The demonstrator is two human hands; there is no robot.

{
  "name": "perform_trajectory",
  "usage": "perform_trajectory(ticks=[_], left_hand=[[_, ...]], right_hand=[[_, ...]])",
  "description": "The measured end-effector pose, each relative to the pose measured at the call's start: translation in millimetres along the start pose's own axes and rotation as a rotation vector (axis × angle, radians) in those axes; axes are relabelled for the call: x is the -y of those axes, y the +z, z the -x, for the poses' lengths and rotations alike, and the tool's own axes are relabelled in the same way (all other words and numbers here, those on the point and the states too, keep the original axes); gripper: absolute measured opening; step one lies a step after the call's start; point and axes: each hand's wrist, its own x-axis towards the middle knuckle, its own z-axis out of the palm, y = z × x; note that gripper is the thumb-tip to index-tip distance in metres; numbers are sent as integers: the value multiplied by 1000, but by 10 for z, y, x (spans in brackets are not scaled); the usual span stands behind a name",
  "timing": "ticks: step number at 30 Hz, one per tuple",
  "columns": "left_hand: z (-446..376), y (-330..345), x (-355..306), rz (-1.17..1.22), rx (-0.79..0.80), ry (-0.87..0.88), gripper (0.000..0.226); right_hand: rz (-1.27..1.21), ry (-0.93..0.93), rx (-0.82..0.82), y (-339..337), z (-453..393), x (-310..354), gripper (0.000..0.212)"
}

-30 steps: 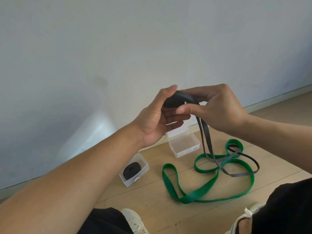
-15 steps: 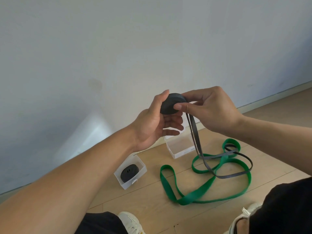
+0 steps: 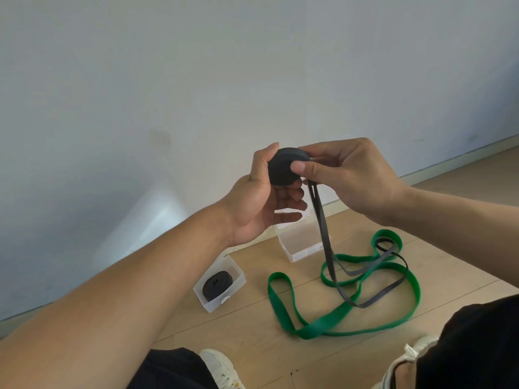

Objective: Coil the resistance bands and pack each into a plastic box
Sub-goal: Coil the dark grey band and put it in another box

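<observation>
One black coil (image 3: 216, 285) already sits in the near-left box (image 3: 236, 287). Left hand (image 3: 259, 203) cups the half-wound black band (image 3: 285, 169), right hand (image 3: 348, 175) pinches it; its tail hangs to the floor. Green band (image 3: 331, 322) lies uncoiled; far box (image 3: 304, 249) looks empty.

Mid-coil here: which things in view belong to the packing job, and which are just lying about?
Job:
black band, coil held by both hands
green band
empty box
box with coiled band

Lying about:
white shoes
</observation>
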Motion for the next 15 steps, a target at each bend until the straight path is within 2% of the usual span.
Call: perform_trajectory(ticks=[3,7,9,12,15], left_hand=[[14,4,-5,-39,-26,-19,66],[35,11,16,-33,-1,-28,65],[35,25,30,1,-1,-41,66],[30,53,25,69,4,-57,72],[39,33,8,24,27,-81,78]], right_hand=[[66,38,55,-55,-19,14,8],[73,71,111,-103,-22,3,12],[62,71,105,-89,-11,3,11],[90,48,69,-48,6,6,20],[168,3,-3,-24,25,33,17]])
